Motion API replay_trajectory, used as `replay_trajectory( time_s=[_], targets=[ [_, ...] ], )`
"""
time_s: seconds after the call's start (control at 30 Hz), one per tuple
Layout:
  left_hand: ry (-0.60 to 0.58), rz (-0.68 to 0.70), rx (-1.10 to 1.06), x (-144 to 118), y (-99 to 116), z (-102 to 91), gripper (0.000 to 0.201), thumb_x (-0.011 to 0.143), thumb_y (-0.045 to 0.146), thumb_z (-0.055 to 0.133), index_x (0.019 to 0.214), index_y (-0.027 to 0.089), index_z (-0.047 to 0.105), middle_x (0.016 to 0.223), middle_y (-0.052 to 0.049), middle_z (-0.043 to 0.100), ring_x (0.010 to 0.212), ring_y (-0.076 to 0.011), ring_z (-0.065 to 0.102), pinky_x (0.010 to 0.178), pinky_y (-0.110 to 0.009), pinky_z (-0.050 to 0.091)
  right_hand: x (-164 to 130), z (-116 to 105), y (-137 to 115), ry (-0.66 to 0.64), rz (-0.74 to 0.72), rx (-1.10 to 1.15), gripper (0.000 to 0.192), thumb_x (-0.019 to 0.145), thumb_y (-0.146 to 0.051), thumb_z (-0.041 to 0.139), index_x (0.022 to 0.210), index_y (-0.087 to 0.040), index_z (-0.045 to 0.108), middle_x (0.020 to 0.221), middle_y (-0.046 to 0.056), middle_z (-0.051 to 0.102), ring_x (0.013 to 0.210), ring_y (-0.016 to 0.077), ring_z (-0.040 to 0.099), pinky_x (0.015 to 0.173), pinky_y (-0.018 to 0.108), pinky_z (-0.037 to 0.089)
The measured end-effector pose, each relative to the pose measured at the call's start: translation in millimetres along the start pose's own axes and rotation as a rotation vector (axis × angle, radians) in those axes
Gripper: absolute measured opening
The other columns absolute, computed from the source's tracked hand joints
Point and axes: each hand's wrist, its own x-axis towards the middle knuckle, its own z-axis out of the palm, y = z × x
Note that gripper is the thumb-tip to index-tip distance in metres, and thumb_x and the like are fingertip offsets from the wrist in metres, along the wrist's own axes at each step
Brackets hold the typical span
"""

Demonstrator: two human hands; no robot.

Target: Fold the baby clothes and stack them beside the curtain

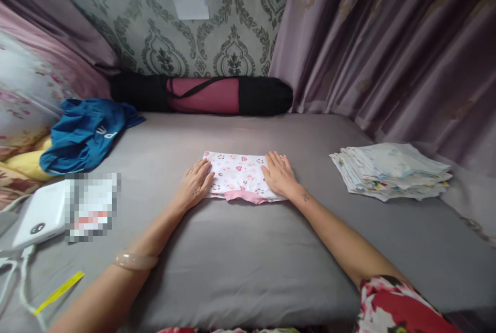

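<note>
Hands rest flat at the centre of the frame, one on each end of a small folded white cloth printed with pink and dark motifs and edged in pink (239, 177). The left hand (196, 183) lies palm down with fingers spread over the cloth's left edge; the right hand (279, 174) lies the same way over its right edge, and neither grips anything. The cloth sits on a grey fabric-covered surface (248, 260) that fills the lower half of the frame. A pale translucent bangle (135, 260) circles the left forearm, and a red floral sleeve (395, 307) is cut off at the bottom right corner.

To the right of centre, well apart from the hands, lies a flat stack of folded pale printed cloths (391, 171). At the left, a crumpled blue garment with white lettering (87, 134) is heaped on the surface; its letters are partly folded under and cannot be read. Behind it, at the far edge below the patterned wall, lies a long black and maroon roll bag with a strap (201, 94). At the lower left, a white box-shaped device (39, 216) is partly hidden by a blurred patch, white cables (19, 276) run off the frame edge, and a thin yellow strip (59, 291), perhaps a tape or label, lies nearby.
</note>
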Motion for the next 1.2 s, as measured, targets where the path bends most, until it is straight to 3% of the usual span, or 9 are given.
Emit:
replay_trajectory(
  time_s=[0.17, 0.3, 0.5, 0.63, 0.77, 0.93, 1.2],
  targets=[
    [0.037, 0.023, -0.037, 0, -2, 0.5, 0.050, 0.097, 0.043, 0.029, 0.131, 0.013, 0.051, 0.142, -0.015, 0.049, 0.137, -0.0256, 0.039, 0.114, -0.043, 0.032, 0, 13, -22, 0.004, -0.049, 0.039, 0.062, 0.099, -0.040, 0.022, 0.147, -0.003, 0.034, 0.156, 0.014, 0.028, 0.145, 0.0255, 0.020, 0.118, 0.041, 0.010],
    [0.036, 0.022, -0.052, 0, -2, 0.9, 0.050, 0.097, 0.042, 0.029, 0.131, 0.012, 0.050, 0.143, -0.015, 0.048, 0.137, -0.0256, 0.039, 0.114, -0.043, 0.032, -2, 22, -21, 0.016, -0.035, 0.034, 0.060, 0.098, -0.039, 0.024, 0.147, -0.004, 0.034, 0.155, 0.013, 0.029, 0.144, 0.0242, 0.022, 0.118, 0.039, 0.009],
    [0.054, -0.004, -0.093, 0, -2, 1.2, 0.047, 0.097, 0.039, 0.029, 0.130, 0.013, 0.051, 0.142, -0.015, 0.049, 0.136, -0.0252, 0.041, 0.113, -0.043, 0.033, 3, 10, -26, -0.062, -0.019, 0.033, 0.061, 0.098, -0.038, 0.025, 0.147, -0.002, 0.033, 0.156, 0.016, 0.027, 0.144, 0.0268, 0.021, 0.117, 0.042, 0.011],
    [0.061, -0.012, -0.103, 0, -1, 0.0, 0.045, 0.097, 0.038, 0.030, 0.129, 0.015, 0.051, 0.140, -0.014, 0.050, 0.134, -0.0248, 0.042, 0.113, -0.043, 0.035, 10, 6, -51, -0.073, -0.040, 0.093, 0.062, 0.098, -0.039, 0.022, 0.147, -0.003, 0.032, 0.156, 0.017, 0.026, 0.145, 0.0266, 0.019, 0.117, 0.044, 0.008],
    [0.063, -0.010, -0.109, 1, -2, 0.8, 0.045, 0.097, 0.036, 0.029, 0.128, 0.013, 0.050, 0.141, -0.015, 0.049, 0.134, -0.0240, 0.042, 0.113, -0.041, 0.033, 13, 16, -72, -0.039, -0.081, 0.149, 0.064, 0.098, -0.042, 0.021, 0.148, -0.004, 0.030, 0.157, 0.014, 0.023, 0.146, 0.0245, 0.016, 0.118, 0.043, 0.006],
    [0.064, -0.018, -0.133, 1, -4, 3.0, 0.044, 0.097, 0.036, 0.028, 0.129, 0.013, 0.050, 0.141, -0.014, 0.048, 0.135, -0.0226, 0.041, 0.114, -0.039, 0.033, 12, 26, -73, -0.019, -0.082, 0.143, 0.064, 0.098, -0.043, 0.021, 0.148, -0.004, 0.031, 0.158, 0.012, 0.023, 0.146, 0.0238, 0.016, 0.118, 0.042, 0.005],
    [0.105, -0.039, -0.190, 1, -4, 1.3, 0.040, 0.098, 0.033, 0.029, 0.127, 0.015, 0.051, 0.138, -0.013, 0.052, 0.131, -0.0216, 0.046, 0.112, -0.040, 0.036, 22, 12, -88, -0.096, -0.065, 0.136, 0.063, 0.098, -0.040, 0.022, 0.147, -0.001, 0.032, 0.156, 0.019, 0.025, 0.145, 0.0288, 0.019, 0.116, 0.048, 0.009]
  ],
)
